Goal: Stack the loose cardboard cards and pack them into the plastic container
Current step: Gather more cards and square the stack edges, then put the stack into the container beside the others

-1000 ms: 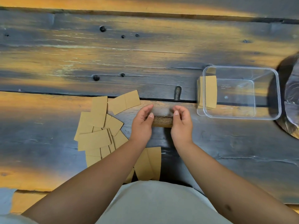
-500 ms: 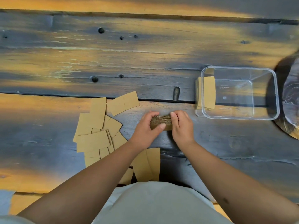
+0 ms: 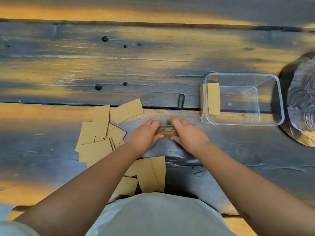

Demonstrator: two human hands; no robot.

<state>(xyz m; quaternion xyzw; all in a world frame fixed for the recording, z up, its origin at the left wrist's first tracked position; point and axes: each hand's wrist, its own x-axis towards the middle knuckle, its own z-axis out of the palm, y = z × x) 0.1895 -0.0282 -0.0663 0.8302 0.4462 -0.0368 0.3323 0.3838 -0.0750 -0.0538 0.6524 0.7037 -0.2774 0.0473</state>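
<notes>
both hands close together, left hand (image 3: 144, 137) and right hand (image 3: 189, 135) curled, gripping from either side, forearms angled inward

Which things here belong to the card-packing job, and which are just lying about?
Part of the job:
stack, gripped by the left hand and right hand
loose cards
container
packed cards

Lying about:
dark round slab

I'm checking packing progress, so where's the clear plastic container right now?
In the head view the plastic container sits on the table to the right of both hands, beyond the right hand, with a few cards standing against its left wall.
</notes>
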